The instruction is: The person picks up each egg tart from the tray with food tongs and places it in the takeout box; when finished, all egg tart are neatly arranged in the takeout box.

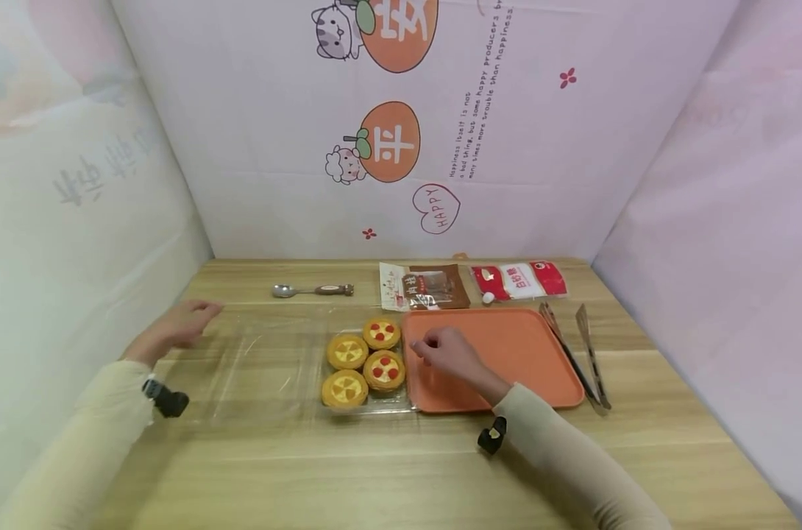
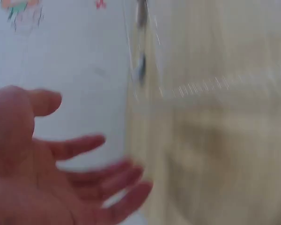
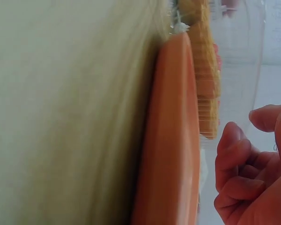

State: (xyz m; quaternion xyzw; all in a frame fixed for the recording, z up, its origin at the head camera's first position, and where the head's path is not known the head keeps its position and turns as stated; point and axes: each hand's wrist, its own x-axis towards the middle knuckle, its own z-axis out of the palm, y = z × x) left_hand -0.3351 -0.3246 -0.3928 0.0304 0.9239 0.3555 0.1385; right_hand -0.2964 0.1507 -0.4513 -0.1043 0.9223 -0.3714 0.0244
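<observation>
A clear plastic box [image 1: 331,324] holds several round tarts [image 1: 345,389], some topped with red pieces and some with yellow ones. Its clear lid [image 1: 262,368] lies folded out to the left. My left hand [image 1: 179,324] is in the air just beyond the lid's left edge, fingers spread and holding nothing; the left wrist view shows the same hand [image 2: 84,173] blurred. Over the left part of an orange tray [image 1: 513,353], beside the tarts, hovers my right hand [image 1: 459,357]. In the right wrist view its fingers [image 3: 239,187] are loosely curled, thumb apart, with nothing between them.
Behind the box lies a spoon [image 1: 311,290]. A brown-and-white packet [image 1: 424,287] and a red-and-white packet [image 1: 519,281] lie behind the tray. Metal tongs [image 1: 589,357] rest along the tray's right side. Printed cloth walls [image 1: 275,147] enclose the wooden table [image 1: 374,471].
</observation>
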